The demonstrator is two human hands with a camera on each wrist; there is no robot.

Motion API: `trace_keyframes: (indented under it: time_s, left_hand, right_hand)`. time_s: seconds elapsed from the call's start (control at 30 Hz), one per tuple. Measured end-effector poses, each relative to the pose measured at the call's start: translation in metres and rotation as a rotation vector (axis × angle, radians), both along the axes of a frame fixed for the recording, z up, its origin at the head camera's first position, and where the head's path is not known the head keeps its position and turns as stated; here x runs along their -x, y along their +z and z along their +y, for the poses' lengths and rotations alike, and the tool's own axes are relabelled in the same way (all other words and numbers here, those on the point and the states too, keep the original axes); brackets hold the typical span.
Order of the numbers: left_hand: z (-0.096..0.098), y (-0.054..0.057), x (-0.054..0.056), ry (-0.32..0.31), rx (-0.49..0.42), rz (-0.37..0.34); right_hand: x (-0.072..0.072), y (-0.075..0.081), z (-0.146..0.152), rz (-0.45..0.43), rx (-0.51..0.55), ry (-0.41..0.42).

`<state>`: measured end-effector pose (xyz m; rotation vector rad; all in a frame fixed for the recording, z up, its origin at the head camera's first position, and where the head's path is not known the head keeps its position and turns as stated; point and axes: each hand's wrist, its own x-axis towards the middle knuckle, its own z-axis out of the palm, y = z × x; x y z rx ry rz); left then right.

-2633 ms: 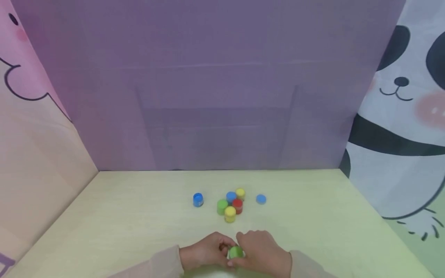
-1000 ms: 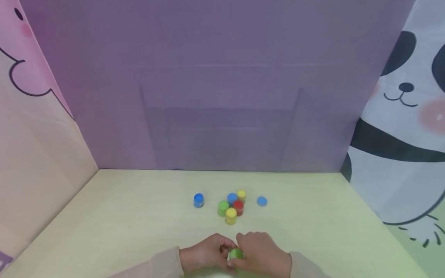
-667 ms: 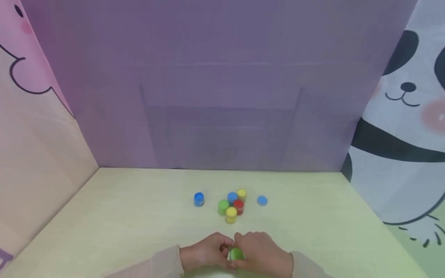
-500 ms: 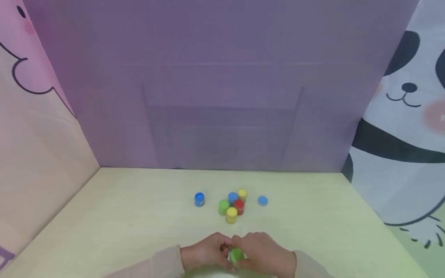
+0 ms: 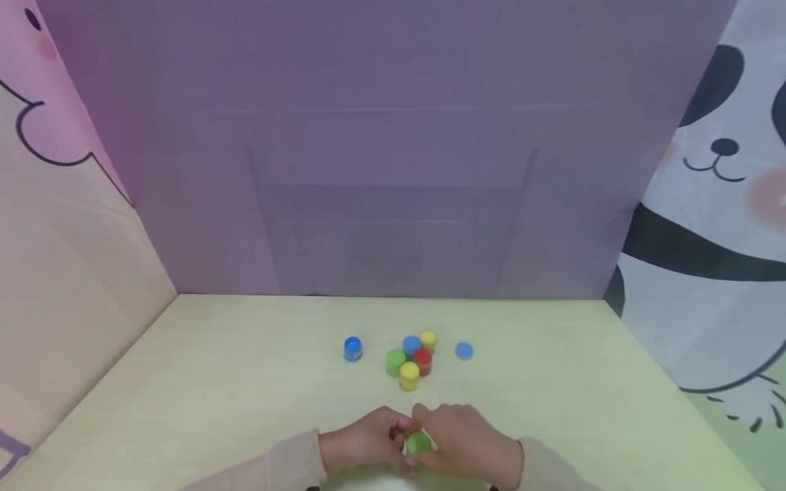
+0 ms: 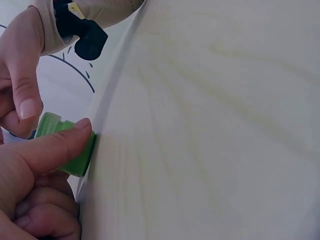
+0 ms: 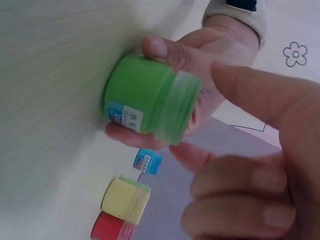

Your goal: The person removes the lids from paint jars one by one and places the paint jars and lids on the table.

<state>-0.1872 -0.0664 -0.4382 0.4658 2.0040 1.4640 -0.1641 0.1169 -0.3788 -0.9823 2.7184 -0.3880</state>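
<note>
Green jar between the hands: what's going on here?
A person's left hand grips the green jar, and the right hand is at its top; contact there is unclear. Beyond them on the table, five jars stand clustered, with an open blue jar off to the left and a blue lid to the right.

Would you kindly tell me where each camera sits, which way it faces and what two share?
Head: on the head, facing forward to the purple wall and down at the table, green jar and other jars; left hand, right hand and sleeves show.
Left wrist: on that wrist, facing the green jar and table; left hand near, right hand beyond.
Right wrist: on that wrist, facing the green jar, other jars behind; right hand near, left hand beyond.
Both wrist views share the green jar and both hands.
</note>
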Motion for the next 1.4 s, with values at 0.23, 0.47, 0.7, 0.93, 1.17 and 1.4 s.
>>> trace_keyframes:
  time_s: [0.23,0.47,0.7,0.93,1.17,1.4]
  left_hand:
    - [0.0,0.0,0.0,0.003,-0.038,0.009]
    - [0.0,-0.001,0.0,-0.005,-0.027,0.015]
    - [-0.001,-0.002,0.002,-0.041,-0.031,-0.006]
    - [0.0,0.0,0.001,-0.039,-0.014,-0.021]
    - [-0.001,0.0,0.002,-0.03,-0.019,0.0]
    - [-0.001,0.0,0.003,-0.033,-0.011,-0.011]
  right_hand:
    - [0.0,-0.003,-0.002,0.019,-0.05,-0.065]
    - [0.002,0.0,-0.002,0.028,-0.08,-0.002]
    - [0.008,0.005,0.002,0.035,-0.117,0.143]
    - [0.01,0.007,0.007,0.031,-0.094,0.2]
    - [0.009,0.001,0.001,0.036,-0.024,0.042]
    - [0.003,0.0,-0.003,0.026,-0.103,-0.09]
